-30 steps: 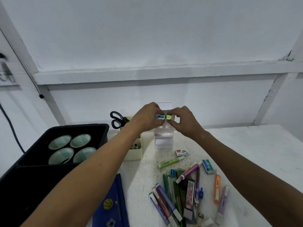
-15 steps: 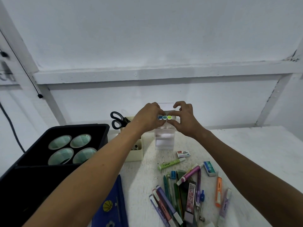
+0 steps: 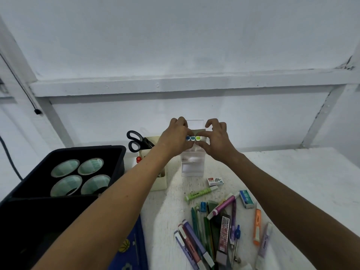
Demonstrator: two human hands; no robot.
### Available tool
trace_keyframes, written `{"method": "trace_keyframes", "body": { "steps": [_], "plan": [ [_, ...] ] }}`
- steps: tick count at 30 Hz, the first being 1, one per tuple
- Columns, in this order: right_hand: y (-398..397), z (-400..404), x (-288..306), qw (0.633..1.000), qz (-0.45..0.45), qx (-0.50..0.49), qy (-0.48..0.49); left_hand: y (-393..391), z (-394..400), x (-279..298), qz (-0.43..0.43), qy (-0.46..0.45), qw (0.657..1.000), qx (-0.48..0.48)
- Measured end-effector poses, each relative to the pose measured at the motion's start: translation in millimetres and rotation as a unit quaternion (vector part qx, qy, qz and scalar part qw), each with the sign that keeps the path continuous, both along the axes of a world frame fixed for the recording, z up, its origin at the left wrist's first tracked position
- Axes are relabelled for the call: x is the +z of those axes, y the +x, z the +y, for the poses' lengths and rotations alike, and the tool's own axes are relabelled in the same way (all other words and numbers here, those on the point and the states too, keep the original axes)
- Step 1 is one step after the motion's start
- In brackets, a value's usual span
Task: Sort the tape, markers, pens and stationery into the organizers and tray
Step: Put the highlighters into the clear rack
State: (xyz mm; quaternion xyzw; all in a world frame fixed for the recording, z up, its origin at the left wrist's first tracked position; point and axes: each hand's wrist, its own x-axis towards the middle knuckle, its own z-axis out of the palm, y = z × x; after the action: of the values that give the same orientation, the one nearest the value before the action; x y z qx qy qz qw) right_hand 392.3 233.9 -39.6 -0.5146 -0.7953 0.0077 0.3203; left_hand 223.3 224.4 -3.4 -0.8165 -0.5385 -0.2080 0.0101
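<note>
Above the clear organizer at 12 o'clock, both hands, left and right, pinch 3 markers; uneven release could spill them onto the bench.

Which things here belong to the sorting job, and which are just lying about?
Job:
- markers that both hands, left and right, hold over the clear organizer
- cream organizer
- black tray with tape rolls
- pile of pens
- staples box

Lying about:
- black cable
- blue book
</note>
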Motion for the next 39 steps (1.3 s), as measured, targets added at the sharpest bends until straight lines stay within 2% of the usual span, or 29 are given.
{"method": "trace_keyframes", "body": {
  "steps": [5,8,10,13,15,16,18,21,24,26,28,35,37,39],
  "plan": [
    [1,-4,0,1.0,0.004,0.006,-0.029,1,-3,-1,0.02,-0.002,1.0,-0.001],
    [6,-11,4,0.998,-0.023,0.022,-0.053,0,-9,3,0.052,-0.035,0.998,-0.007],
    [11,-19,2,0.997,-0.015,0.019,-0.067,-1,-22,3,0.032,-0.041,0.999,-0.006],
    [18,-43,-8,0.997,0.053,0.006,-0.048,-1,-53,-8,-0.018,-0.004,1.0,-0.009],
    [21,-66,-14,0.994,0.073,0.02,-0.073,-5,-77,-23,-0.036,-0.047,0.998,-0.007],
    [22,-80,-15,0.99,0.063,0.038,-0.117,-8,-89,-33,-0.033,-0.089,0.995,-0.001],
    [21,-107,-21,0.969,-0.003,0.092,-0.228,-17,-108,-54,0.003,-0.182,0.983,0.003],
    [9,-142,-39,0.927,-0.097,0.147,-0.33,-34,-134,-87,0.035,-0.306,0.951,0.003],
    [-1,-164,-59,0.903,-0.106,0.138,-0.393,-43,-154,-110,0.02,-0.386,0.921,0.038],
    [-7,-171,-69,0.901,-0.105,0.109,-0.406,-44,-164,-118,-0.026,-0.428,0.9,0.073],
    [-13,-174,-76,0.905,-0.109,0.081,-0.403,-42,-171,-121,-0.052,-0.43,0.897,0.087],
    [-27,-175,-84,0.903,-0.12,0.04,-0.41,-38,-181,-124,-0.067,-0.385,0.917,0.075],
    [-27,-174,-82,0.9,-0.117,0.032,-0.418,-40,-180,-123,-0.081,-0.4,0.909,0.079],
    [-26,-175,-78,0.894,-0.096,0.025,-0.437,-44,-179,-118,-0.138,-0.441,0.883,0.087]
  ]
}}
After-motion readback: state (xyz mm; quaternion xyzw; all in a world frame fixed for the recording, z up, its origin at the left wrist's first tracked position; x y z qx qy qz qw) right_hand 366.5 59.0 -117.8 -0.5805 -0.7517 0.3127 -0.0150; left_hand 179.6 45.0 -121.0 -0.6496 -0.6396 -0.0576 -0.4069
